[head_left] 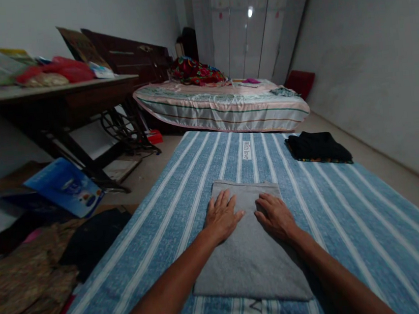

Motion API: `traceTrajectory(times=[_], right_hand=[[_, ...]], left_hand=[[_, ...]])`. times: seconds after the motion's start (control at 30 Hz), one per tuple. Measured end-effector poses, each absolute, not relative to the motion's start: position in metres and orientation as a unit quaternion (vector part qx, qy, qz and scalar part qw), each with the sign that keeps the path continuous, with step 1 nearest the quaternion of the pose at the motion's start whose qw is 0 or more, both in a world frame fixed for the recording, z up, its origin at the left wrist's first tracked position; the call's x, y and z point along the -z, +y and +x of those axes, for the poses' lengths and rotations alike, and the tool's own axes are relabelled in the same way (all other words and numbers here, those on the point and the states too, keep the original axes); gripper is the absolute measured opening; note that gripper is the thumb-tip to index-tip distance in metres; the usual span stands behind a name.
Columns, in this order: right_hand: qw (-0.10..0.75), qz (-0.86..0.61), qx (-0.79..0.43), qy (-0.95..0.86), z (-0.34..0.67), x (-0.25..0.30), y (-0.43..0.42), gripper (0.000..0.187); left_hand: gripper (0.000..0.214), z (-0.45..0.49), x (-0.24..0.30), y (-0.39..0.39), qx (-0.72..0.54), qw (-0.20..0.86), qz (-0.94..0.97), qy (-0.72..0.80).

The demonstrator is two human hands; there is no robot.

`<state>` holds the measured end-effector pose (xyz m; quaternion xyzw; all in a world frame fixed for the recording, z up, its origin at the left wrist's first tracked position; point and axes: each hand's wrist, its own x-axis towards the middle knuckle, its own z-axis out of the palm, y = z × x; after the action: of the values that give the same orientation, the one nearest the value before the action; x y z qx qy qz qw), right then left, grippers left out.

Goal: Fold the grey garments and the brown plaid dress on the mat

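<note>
The left hand (223,217) and right hand (274,216) rest palm-down, side by side, on the far half of the folded towel (251,266). Each grip is open, fingers spread, clasping nothing. The towel lies on the striped sheet (349,222), its long axis running straight away from the person, its near half stretching back between the forearms. A black cloth (318,147) sits well apart, far right.

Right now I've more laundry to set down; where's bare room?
Bare: right of the grey towel below the black folded garment, and left of it to the sheet's edge. Left hand and right hand press the towel; clothes crowd the left floor.
</note>
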<state>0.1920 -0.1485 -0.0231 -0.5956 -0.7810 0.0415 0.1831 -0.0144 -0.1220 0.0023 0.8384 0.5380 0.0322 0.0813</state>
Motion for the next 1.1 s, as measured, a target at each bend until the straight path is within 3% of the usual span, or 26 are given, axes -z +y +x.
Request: traceTrajectory(times=[0.4,0.77,1.1], right_hand=[[0.108,-0.589,-0.082,-0.796,0.172,0.016,-0.184,0.057],[0.152,-0.608,-0.008,-0.779,0.193,0.019,-0.203,0.052],[0.144,-0.471,-0.006,-0.870,0.149,0.016,-0.290,0.058]], left_hand=[[0.058,-0.034,0.001,-0.149,-0.017,0.090,0.870,0.484],[0.059,-0.051,-0.002,-0.166,-0.016,0.076,0.861,0.503],[0.055,-0.056,0.009,-0.188,-0.029,0.052,0.912,0.407]])
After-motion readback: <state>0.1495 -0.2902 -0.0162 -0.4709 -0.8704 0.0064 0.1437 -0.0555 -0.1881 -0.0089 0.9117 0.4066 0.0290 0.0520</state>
